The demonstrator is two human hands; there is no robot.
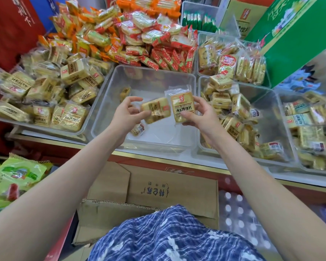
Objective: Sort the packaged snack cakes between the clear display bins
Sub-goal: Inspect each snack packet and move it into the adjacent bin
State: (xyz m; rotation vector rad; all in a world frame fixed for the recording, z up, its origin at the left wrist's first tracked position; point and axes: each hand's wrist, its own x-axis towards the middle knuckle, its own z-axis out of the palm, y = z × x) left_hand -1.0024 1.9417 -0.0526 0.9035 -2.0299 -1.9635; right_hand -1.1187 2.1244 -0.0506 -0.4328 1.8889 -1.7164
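Observation:
Over the nearly bare middle clear bin (109,95), my left hand (127,113) grips a tilted yellow snack cake pack (155,110). My right hand (199,113) pinches a second yellow pack (181,106), held upright with its label facing me. The two packs almost touch. Two loose packs lie in the middle bin, one at the back left (125,92) and one near the front (138,129) under my left hand. The left bin (79,129) and the right bin (282,110) hold several similar yellow packs.
Piles of orange and red wrapped snacks (139,34) fill the bins behind. A green carton (294,40) stands at the back right. Cardboard boxes (158,189) sit below the counter edge, green bags (17,176) at lower left, bottled water (239,213) at lower right.

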